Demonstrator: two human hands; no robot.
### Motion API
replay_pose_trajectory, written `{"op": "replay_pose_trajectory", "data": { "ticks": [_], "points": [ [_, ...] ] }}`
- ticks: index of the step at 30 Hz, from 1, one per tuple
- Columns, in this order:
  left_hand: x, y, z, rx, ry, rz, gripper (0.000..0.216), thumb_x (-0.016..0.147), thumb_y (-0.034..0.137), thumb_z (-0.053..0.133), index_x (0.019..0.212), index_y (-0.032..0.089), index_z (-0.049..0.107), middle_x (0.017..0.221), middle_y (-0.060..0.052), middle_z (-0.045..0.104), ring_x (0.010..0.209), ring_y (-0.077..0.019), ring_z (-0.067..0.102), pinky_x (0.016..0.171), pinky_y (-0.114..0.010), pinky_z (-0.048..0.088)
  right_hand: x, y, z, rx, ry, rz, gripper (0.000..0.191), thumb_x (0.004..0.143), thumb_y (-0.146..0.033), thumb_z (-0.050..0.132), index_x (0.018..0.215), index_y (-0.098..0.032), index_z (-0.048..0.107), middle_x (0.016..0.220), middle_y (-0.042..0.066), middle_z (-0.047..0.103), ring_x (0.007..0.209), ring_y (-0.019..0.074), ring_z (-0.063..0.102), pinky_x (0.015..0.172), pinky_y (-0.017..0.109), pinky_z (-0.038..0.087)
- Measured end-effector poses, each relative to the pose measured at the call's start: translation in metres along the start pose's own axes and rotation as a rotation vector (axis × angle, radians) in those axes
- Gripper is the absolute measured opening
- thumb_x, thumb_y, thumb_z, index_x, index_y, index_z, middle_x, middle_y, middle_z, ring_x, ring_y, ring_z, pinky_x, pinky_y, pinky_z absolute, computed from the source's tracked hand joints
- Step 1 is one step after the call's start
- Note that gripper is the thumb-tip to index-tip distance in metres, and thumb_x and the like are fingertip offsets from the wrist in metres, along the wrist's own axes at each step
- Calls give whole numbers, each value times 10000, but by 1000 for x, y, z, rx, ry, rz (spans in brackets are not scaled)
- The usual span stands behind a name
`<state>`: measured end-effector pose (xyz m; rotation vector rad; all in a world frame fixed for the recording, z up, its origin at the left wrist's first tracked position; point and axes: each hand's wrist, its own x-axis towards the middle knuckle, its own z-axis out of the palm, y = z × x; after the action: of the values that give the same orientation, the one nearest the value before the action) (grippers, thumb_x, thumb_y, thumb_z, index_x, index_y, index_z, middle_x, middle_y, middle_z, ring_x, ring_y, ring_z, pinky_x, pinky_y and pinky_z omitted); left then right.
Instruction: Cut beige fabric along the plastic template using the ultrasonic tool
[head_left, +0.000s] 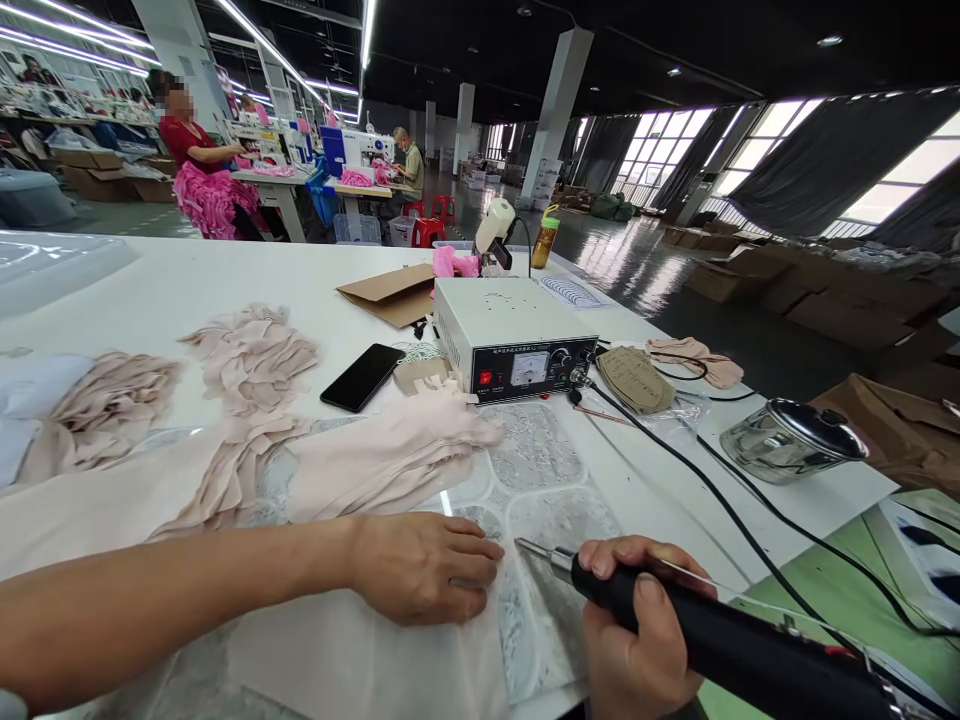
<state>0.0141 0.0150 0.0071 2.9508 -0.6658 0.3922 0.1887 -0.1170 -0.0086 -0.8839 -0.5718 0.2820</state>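
My right hand (637, 620) is wrapped round a black hand tool (712, 640) with a thin metal tip (536, 552) that points left over a patterned glass sheet (540, 470). My left hand (427, 565) lies palm down, fingers close together, on a pale pink fabric piece (360, 660) just left of the tip. A black cable (675, 455) runs from the tool to a white control box (514, 338) with a dial and meter.
Stacks of pale pink fabric cutouts (251, 355) lie on the white table (187, 285), with a black phone (362, 376), cardboard (390, 292) and a lidded metal pot (791, 440) at the right edge. A person in red (199, 170) works at a far table.
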Motion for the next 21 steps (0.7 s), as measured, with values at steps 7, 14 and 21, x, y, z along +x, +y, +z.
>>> {"op": "replay_pose_trajectory", "data": {
  "ticks": [7, 14, 21],
  "points": [
    [0, -1, -2, 23, 4, 11, 218, 990, 164, 471, 909, 135, 671, 1086, -127, 696, 1105, -232, 615, 1027, -342, 460, 1, 1, 2, -5, 1, -1, 63, 771, -221, 566, 832, -217, 550, 706, -37, 519, 557, 122, 511, 549, 317, 495],
    [-1, -1, -1, 37, 39, 16, 156, 966, 161, 530, 876, 166, 657, 973, -109, 694, 1081, -217, 623, 1008, -334, 467, 2, -2, 3, 0, 8, -5, 83, 759, -218, 574, 841, -211, 563, 690, -39, 525, 542, 120, 516, 532, 307, 487],
    [0, -6, 0, -4, -1, 49, 197, 980, 167, 514, 863, 151, 671, 944, -119, 684, 1150, -231, 608, 1089, -320, 436, 4, -2, 5, -27, -10, -17, 66, 769, -238, 573, 825, -210, 553, 691, -38, 517, 544, 114, 511, 546, 306, 480]
  ]
}}
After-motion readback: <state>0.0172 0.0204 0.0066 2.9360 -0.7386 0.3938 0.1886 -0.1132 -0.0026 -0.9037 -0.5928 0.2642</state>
